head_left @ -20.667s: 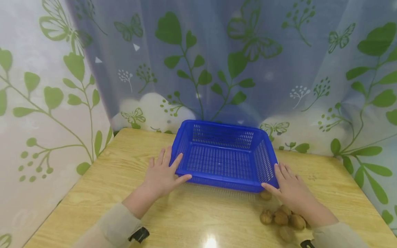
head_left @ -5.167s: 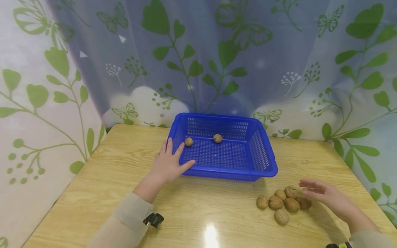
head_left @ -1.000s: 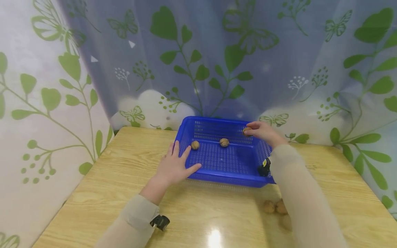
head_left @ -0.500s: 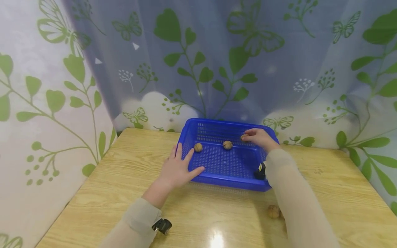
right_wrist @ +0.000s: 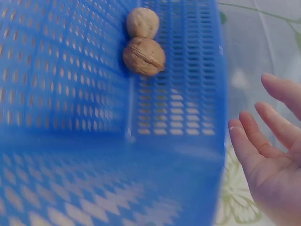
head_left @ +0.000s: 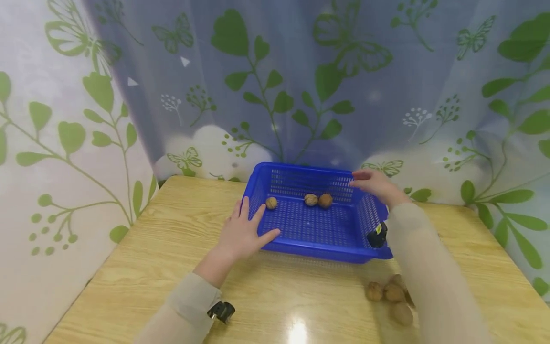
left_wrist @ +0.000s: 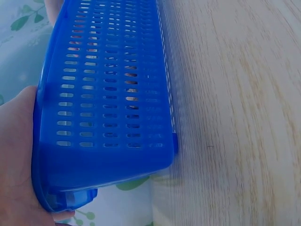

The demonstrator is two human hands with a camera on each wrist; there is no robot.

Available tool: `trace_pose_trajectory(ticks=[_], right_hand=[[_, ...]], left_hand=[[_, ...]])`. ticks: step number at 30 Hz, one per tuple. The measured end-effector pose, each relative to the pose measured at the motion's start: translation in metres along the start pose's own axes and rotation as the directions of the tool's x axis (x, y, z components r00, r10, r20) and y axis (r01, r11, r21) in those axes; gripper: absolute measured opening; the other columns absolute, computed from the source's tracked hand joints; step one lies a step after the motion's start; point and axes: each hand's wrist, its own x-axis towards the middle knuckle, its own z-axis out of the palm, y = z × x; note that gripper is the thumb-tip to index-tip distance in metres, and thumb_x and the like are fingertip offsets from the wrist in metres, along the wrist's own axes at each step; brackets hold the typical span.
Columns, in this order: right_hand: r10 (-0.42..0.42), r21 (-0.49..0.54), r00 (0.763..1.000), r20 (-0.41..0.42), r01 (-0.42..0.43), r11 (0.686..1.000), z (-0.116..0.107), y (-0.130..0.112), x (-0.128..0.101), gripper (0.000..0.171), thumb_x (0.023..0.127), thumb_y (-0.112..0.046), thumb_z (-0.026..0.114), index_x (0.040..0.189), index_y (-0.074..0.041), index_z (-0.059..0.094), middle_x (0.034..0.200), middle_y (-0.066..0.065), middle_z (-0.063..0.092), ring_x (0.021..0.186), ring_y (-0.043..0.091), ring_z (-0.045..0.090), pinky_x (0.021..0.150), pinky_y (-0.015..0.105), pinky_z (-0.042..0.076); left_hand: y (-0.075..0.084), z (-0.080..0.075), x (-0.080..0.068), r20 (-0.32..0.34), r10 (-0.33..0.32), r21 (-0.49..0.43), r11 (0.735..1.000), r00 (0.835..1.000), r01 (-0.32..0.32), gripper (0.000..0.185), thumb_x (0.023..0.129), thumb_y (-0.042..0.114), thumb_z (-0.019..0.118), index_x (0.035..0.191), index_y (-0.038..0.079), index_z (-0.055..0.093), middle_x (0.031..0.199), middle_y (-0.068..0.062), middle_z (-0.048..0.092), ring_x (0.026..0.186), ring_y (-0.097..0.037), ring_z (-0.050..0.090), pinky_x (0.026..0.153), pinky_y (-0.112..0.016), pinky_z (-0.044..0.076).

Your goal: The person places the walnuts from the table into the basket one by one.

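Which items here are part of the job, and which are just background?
In the job:
blue basket
three walnuts in the basket
walnuts on the table
left hand on the basket's near left corner
right hand, holding nothing, above the far right rim

Lying about:
wooden table
leaf-print curtain

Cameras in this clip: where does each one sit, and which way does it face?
Head: worn high, facing forward and down at the table, blue basket, both forearms and hands.
Left wrist: by the basket's outer wall; left hand at the edge.
Right wrist: looks into the basket; right hand open, fingers straight.
Shared: head and right wrist both show the touching walnuts.
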Motion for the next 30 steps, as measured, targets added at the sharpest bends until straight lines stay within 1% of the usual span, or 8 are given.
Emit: trace_pose_trajectory(ticks=[2, 6, 13, 18, 22, 25, 27, 30], right_hand=[[0.003, 0.008, 1.000, 0.011, -0.003, 1.000, -0.009, -0.001, -0.009, 0.056, 0.093, -0.014, 0.057, 0.138, 0.010, 0.034, 0.139, 0.031, 0.036, 0.126, 0.042, 0.037, 0.102, 0.050, 0.032], [0.005, -0.028, 1.000, 0.030, -0.004, 1.000, -0.024, 0.002, -0.026, 0.059, 0.094, -0.023, 0.057, 0.141, 0.005, 0.033, 0.141, 0.028, 0.035, 0.128, 0.041, 0.034, 0.103, 0.054, 0.028], [-0.023, -0.088, 0.999, 0.031, 0.026, 0.996, -0.040, 0.012, -0.055, 0.064, 0.093, -0.032, 0.058, 0.140, 0.006, 0.033, 0.141, 0.027, 0.034, 0.128, 0.042, 0.034, 0.101, 0.056, 0.029], [-0.029, -0.077, 0.999, 0.016, 0.030, 0.997, -0.041, 0.017, -0.073, 0.063, 0.093, -0.031, 0.058, 0.139, 0.006, 0.036, 0.140, 0.027, 0.038, 0.127, 0.043, 0.035, 0.101, 0.057, 0.028], [-0.011, -0.073, 1.000, 0.008, 0.012, 0.997, -0.039, 0.024, -0.089, 0.066, 0.093, -0.036, 0.057, 0.139, 0.005, 0.036, 0.139, 0.026, 0.039, 0.127, 0.043, 0.036, 0.101, 0.058, 0.028], [0.005, -0.076, 1.000, 0.008, -0.004, 0.997, -0.039, 0.030, -0.105, 0.068, 0.092, -0.041, 0.056, 0.141, 0.002, 0.035, 0.139, 0.025, 0.039, 0.127, 0.042, 0.036, 0.100, 0.059, 0.027], [0.002, -0.074, 1.000, 0.012, -0.001, 0.997, -0.040, 0.034, -0.117, 0.068, 0.093, -0.041, 0.055, 0.141, 0.001, 0.034, 0.139, 0.025, 0.040, 0.126, 0.043, 0.036, 0.099, 0.061, 0.027], [-0.014, -0.086, 1.000, 0.005, 0.014, 0.996, -0.041, 0.040, -0.134, 0.064, 0.094, -0.039, 0.053, 0.141, 0.002, 0.035, 0.138, 0.024, 0.041, 0.124, 0.041, 0.039, 0.098, 0.060, 0.029]], left_hand=[[0.000, 0.000, 0.000, 0.004, 0.000, -0.003, 1.000, 1.000, 0.000, 0.084, 0.085, 0.073, 0.034, 0.149, 0.018, 0.027, 0.151, -0.027, 0.006, 0.139, -0.040, 0.003, 0.102, -0.057, 0.028], [0.000, -0.001, 0.000, -0.003, 0.006, -0.011, 1.000, 1.000, -0.006, 0.084, 0.085, 0.072, 0.035, 0.148, 0.017, 0.028, 0.151, -0.027, 0.006, 0.139, -0.041, 0.003, 0.102, -0.058, 0.027], [0.001, -0.002, 0.000, 0.005, 0.013, -0.007, 1.000, 1.000, -0.013, 0.084, 0.086, 0.072, 0.034, 0.149, 0.017, 0.027, 0.151, -0.027, 0.006, 0.139, -0.041, 0.002, 0.102, -0.059, 0.027], [-0.001, -0.001, 0.001, 0.013, 0.008, -0.013, 1.000, 1.000, -0.008, 0.086, 0.085, 0.074, 0.031, 0.149, 0.017, 0.026, 0.151, -0.027, 0.005, 0.139, -0.041, 0.001, 0.101, -0.060, 0.026], [-0.002, -0.002, 0.002, 0.022, -0.001, -0.007, 1.000, 1.000, 0.002, 0.086, 0.084, 0.076, 0.029, 0.149, 0.019, 0.024, 0.152, -0.025, 0.004, 0.139, -0.040, 0.001, 0.102, -0.059, 0.026], [-0.001, -0.003, 0.001, 0.029, -0.001, -0.003, 1.000, 1.000, 0.001, 0.086, 0.084, 0.075, 0.030, 0.149, 0.020, 0.024, 0.152, -0.025, 0.004, 0.139, -0.040, 0.001, 0.102, -0.059, 0.026], [0.001, -0.004, 0.000, 0.034, 0.002, -0.005, 1.000, 0.999, -0.002, 0.085, 0.085, 0.074, 0.031, 0.149, 0.019, 0.025, 0.152, -0.026, 0.004, 0.139, -0.040, 0.001, 0.102, -0.059, 0.026], [0.001, -0.005, -0.001, 0.033, 0.002, -0.008, 1.000, 0.999, -0.002, 0.085, 0.085, 0.073, 0.032, 0.149, 0.018, 0.025, 0.152, -0.026, 0.004, 0.139, -0.040, 0.001, 0.102, -0.059, 0.027]])
